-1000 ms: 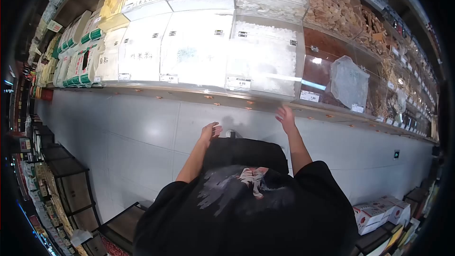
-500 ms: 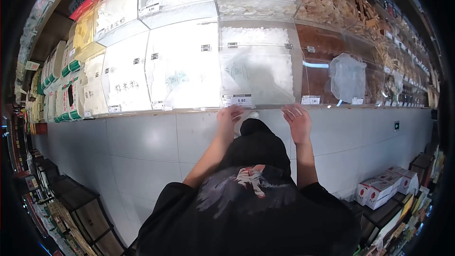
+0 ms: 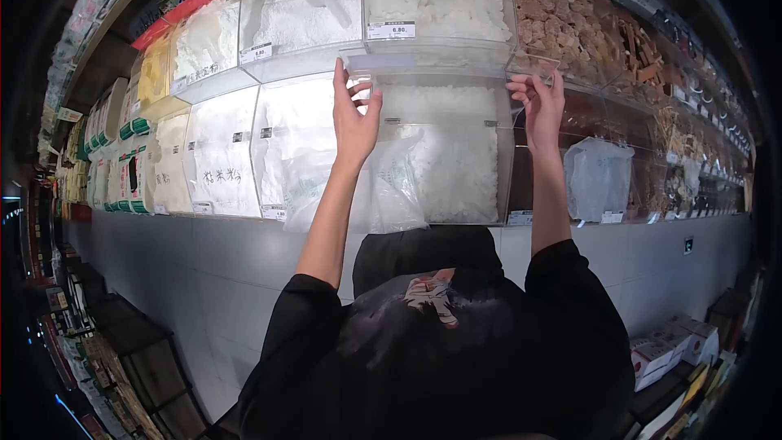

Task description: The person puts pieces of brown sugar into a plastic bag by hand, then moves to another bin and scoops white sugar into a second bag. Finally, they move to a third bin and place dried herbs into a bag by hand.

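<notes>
A bin of white sugar-like lumps (image 3: 456,167) is directly before me, its hinged clear lid (image 3: 456,63) swung up. My left hand (image 3: 356,118) is at the raised lid's left corner, index finger up along the edge and the other fingers bent. At the right corner my right hand (image 3: 543,106) holds the lid between thumb and curled fingers. A thin clear plastic bag (image 3: 358,187) with faint green print lies crumpled at the bin's front left, partly over the neighbouring white-powder bin.
More white-powder bins (image 3: 220,155) stand to the left. Amber lumps (image 3: 554,8) fill a bin at upper right. Another clear bag (image 3: 599,175) hangs on the bins at right. White boxes (image 3: 668,350) sit low behind me on the right.
Both hands have moved from the bin's front edge up and away from me, raising the lid. The plastic bag has slid left off the lid.
</notes>
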`<state>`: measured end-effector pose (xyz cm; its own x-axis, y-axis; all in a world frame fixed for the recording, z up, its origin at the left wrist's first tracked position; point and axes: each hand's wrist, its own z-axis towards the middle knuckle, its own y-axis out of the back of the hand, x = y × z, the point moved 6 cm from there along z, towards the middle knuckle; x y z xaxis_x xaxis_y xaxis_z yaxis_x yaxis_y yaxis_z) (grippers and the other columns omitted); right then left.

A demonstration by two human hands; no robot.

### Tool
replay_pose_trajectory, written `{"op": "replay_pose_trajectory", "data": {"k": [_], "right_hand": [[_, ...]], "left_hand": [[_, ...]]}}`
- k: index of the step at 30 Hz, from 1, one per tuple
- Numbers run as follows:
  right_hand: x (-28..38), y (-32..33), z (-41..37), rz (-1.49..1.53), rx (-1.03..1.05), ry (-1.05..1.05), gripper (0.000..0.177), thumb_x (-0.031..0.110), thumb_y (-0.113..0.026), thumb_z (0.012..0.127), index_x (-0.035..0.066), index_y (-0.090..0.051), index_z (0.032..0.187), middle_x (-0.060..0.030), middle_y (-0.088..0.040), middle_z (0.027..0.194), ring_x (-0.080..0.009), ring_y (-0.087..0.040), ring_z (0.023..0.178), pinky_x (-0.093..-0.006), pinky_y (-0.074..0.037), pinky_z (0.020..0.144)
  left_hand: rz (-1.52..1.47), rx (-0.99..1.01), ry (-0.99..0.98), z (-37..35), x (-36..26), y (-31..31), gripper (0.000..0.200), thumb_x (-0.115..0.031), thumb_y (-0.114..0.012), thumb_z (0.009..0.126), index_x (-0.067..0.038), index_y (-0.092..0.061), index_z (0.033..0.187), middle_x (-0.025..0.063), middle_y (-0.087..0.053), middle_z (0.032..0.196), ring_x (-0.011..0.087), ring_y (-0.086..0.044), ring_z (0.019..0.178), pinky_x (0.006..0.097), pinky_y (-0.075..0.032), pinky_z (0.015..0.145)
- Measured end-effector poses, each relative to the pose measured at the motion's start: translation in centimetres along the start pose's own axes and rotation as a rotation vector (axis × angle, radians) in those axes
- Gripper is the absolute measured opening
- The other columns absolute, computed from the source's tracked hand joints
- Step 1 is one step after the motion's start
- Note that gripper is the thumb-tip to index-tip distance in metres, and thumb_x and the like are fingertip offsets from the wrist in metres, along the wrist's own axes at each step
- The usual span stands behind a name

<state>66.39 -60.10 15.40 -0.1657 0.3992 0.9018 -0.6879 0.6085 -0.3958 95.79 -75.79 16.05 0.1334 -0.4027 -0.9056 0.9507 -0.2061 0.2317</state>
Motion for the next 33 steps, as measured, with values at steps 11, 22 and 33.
{"op": "replay_pose_trajectory", "data": {"k": [11, 22, 33], "right_hand": [[-10.3, 4.2, 3.0, -0.247, -0.123, -0.471, 0.055, 0.019, -0.059, 0.093, -0.002, -0.035, 0.138, -0.0134, -0.069, 0.092, -0.0173, -0.067, 0.077, -0.0284, -0.049, 0.067], [-14.1, 8.2, -14.3, -0.872, 0.125, -0.286, 0.042, 0.02, -0.064, 0.089, -0.001, -0.052, 0.123, -0.0174, -0.067, 0.101, -0.0252, -0.067, 0.085, -0.0367, -0.052, 0.076], [-21.3, 7.9, -19.5, -1.537, 0.54, -0.569, 0.036, 0.02, -0.06, 0.086, -0.001, -0.05, 0.114, -0.0249, -0.056, 0.109, -0.0442, -0.061, 0.101, -0.0531, -0.05, 0.085]], "left_hand": [[0.345, 0.24, 0.116, 3.6, 12.0, -3.3, 0.071, -0.016, -0.067, 0.084, 0.0, -0.036, 0.147, 0.0227, -0.056, 0.119, 0.0326, -0.056, 0.108, 0.0405, -0.046, 0.095], [1.046, -0.228, 0.291, -7.9, 14.4, 16.7, 0.076, -0.043, -0.067, 0.087, 0.002, -0.039, 0.142, 0.0296, -0.043, 0.137, 0.0421, -0.04, 0.129, 0.0509, -0.032, 0.106], [0.252, 0.177, 0.821, -14.9, 13.5, 22.0, 0.029, -0.027, -0.061, 0.098, 0.001, -0.067, 0.104, -0.0006, -0.065, 0.085, 0.0067, -0.053, 0.075, 0.0237, -0.043, 0.07]]}}
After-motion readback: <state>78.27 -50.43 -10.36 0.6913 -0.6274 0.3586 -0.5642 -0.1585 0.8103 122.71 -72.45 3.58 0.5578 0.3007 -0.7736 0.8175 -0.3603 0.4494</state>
